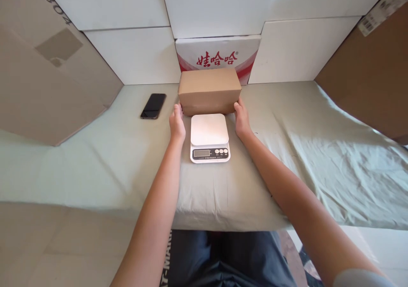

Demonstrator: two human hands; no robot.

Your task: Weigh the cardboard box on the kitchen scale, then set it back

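Observation:
A brown cardboard box (210, 92) is held between my two hands, just behind a white kitchen scale (209, 129). My left hand (177, 123) is closed against the box's lower left end, its thumb pointing up. At the lower right end, my right hand (241, 117) grips the box with the thumb on its front face. Most of the fingers on both hands are hidden behind the box ends. The scale lies flat with its small display and round buttons facing me; its plate bears nothing. Whether the box rests on the cloth or is slightly raised, I cannot tell.
A black smartphone (153, 106) lies left of the box on the pale green cloth (127, 163). Behind stands a white and red carton (219, 51) against white panels (145, 53). Large cardboard sheets (47, 78) flank the left side, with another brown carton (372, 74) on the right.

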